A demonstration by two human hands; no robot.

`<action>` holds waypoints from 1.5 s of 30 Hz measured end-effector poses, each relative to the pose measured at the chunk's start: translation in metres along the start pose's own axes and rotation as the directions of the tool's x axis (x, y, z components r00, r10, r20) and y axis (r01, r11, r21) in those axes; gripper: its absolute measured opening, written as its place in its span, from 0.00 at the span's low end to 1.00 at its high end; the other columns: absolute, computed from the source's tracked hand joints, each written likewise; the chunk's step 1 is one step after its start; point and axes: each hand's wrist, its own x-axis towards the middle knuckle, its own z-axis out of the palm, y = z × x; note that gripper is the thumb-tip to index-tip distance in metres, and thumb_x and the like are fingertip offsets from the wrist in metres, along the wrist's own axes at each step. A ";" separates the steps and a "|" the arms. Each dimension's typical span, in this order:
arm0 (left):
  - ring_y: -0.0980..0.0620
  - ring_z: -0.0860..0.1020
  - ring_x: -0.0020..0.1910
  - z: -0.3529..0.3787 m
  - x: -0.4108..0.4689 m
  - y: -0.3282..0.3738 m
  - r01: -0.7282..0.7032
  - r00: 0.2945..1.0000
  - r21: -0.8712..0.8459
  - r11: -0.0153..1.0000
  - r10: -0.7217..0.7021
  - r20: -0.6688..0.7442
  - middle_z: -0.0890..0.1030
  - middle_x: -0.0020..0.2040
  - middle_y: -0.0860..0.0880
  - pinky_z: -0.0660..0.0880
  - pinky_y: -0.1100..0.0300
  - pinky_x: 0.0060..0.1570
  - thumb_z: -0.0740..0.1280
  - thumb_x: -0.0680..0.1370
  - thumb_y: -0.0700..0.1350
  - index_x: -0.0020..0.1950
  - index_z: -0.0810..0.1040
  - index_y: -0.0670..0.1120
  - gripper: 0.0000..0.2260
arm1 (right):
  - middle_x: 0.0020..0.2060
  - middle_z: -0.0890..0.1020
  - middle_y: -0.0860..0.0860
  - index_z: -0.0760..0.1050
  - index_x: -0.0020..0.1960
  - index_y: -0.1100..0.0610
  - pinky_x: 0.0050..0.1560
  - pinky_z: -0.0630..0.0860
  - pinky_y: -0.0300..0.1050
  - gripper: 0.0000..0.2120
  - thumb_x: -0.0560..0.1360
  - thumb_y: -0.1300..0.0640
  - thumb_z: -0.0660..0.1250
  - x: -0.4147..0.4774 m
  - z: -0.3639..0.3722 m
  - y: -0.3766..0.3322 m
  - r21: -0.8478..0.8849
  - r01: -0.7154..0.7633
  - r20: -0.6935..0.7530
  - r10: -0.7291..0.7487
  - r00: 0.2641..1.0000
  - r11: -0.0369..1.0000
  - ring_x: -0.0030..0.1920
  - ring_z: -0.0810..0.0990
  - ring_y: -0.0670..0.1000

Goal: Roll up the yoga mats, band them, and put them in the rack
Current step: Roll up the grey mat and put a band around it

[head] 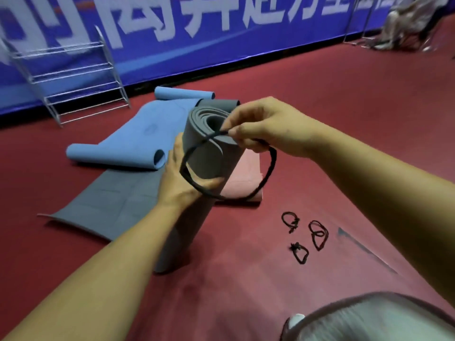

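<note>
– While the left hand (181,177) curls its fingers round the upper part of the rolled grey mat (209,156), which stands on end on the red floor (344,124) at dead centre, the right hand (263,126) pinches a black band (271,166) at the roll's top rim, on the one o'clock side.

– And the loop hangs wide in front of the roll, not over it yet. Its low side seems to lie across the left fingers.

– That's the danger for me. Stretch it over the top now and it could trap those fingers under it, or snag on the loose outer flap at the rim.

– Right, and that spiral looks slack. If the left grip eases to clear the band, the roll may spring open or topple.

– A slipped pinch would snap the band away, too. At least spare bands (317,233) lie at five o'clock from the roll.

– Meanwhile the rack (73,77) stands off at ten o'clock. From the roll, a blue mat (123,139) at nine o'clock and a flat grey mat (108,205) at seven o'clock wait unbanded, with a pink mat (243,180) at three o'clock.
</note>
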 end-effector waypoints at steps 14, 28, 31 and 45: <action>0.54 0.76 0.61 0.001 -0.003 -0.015 -0.011 0.999 0.125 0.992 0.015 -0.036 0.71 0.64 0.56 0.78 0.54 0.57 0.72 0.54 0.76 0.73 0.57 0.54 0.54 | 0.43 0.80 0.44 0.79 0.55 0.53 0.46 0.71 0.36 0.16 0.74 0.43 0.72 0.044 0.067 0.007 -0.325 -0.004 -0.344 -0.115 0.932 0.946 0.45 0.77 0.41; 0.55 0.70 0.67 -0.044 0.008 -0.010 0.072 0.877 -0.230 0.970 0.048 0.478 0.67 0.71 0.52 0.73 0.62 0.62 0.75 0.59 0.68 0.74 0.51 0.59 0.51 | 0.44 0.81 0.50 0.78 0.51 0.57 0.47 0.77 0.47 0.14 0.74 0.47 0.74 0.045 0.059 0.018 -0.317 -0.012 -0.349 -0.105 0.931 0.948 0.48 0.79 0.51; 0.56 0.75 0.60 -0.049 0.009 -0.007 0.112 0.937 -0.225 0.968 -0.027 0.348 0.72 0.63 0.54 0.74 0.68 0.48 0.76 0.55 0.65 0.68 0.60 0.61 0.45 | 0.44 0.83 0.52 0.77 0.47 0.54 0.51 0.79 0.56 0.14 0.72 0.45 0.74 0.046 0.069 0.014 -0.287 0.017 -0.317 -0.111 0.942 0.958 0.47 0.82 0.53; 0.73 0.74 0.55 -0.081 -0.022 -0.019 0.099 0.975 -0.221 0.970 -0.050 0.215 0.77 0.57 0.62 0.70 0.76 0.50 0.82 0.51 0.60 0.62 0.68 0.54 0.43 | 0.32 0.77 0.47 0.82 0.44 0.57 0.35 0.65 0.33 0.08 0.79 0.54 0.68 0.075 0.067 -0.012 -0.384 0.008 -0.394 -0.171 0.903 0.923 0.34 0.72 0.43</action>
